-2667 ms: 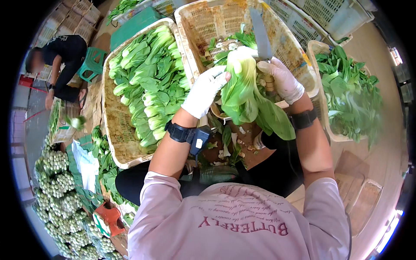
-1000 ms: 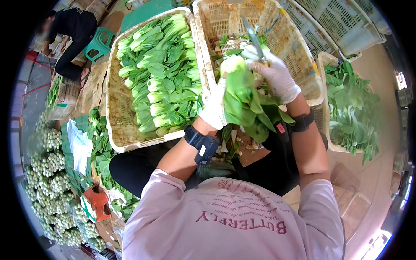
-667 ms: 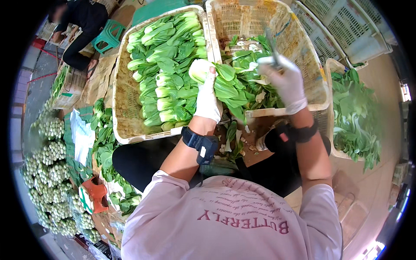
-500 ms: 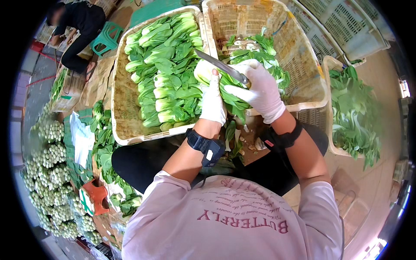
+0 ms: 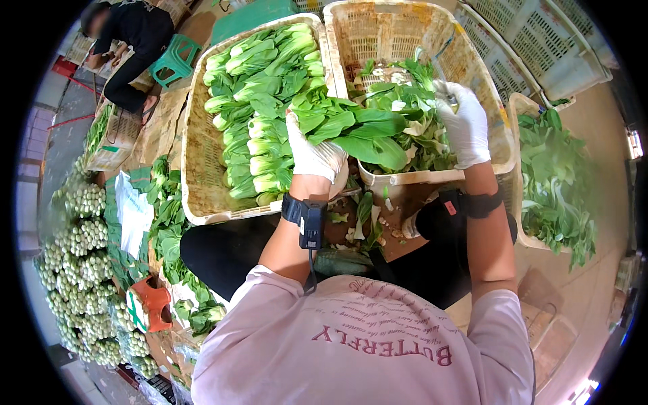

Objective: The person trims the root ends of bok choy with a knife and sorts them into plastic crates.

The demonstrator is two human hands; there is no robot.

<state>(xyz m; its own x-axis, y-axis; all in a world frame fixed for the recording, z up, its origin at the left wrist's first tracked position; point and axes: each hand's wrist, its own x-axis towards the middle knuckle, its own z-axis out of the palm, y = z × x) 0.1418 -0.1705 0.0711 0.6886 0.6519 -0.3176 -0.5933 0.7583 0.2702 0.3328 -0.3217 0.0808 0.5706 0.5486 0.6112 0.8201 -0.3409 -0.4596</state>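
My left hand point(image 5: 314, 152), in a white glove, is closed around a bok choy point(image 5: 368, 131) above the inner edges of two crates. Its green leaves point right. Beneath and to the left, the left crate point(image 5: 202, 208) holds rows of neatly laid bok choy point(image 5: 266, 138). My right hand point(image 5: 466, 128), also gloved, is over the right crate point(image 5: 496, 131), its fingers curled around a knife point(image 5: 451, 98); the blade is hard to make out. Loose leaves and trimmings point(image 5: 412, 111) lie inside that crate.
Another crate point(image 5: 521, 196) at the right overflows with leaves. More bok choy point(image 5: 172, 236), an orange stool point(image 5: 156, 304) and bagged pale vegetables point(image 5: 77, 270) are at the left. A person point(image 5: 135, 40) sits bent over near a green stool point(image 5: 174, 59). Stacked crates point(image 5: 533, 50) stand far right.
My right hand has moved right with the knife, away from the bok choy. My left hand has shifted slightly left and turned the bok choy so its leaves point right.
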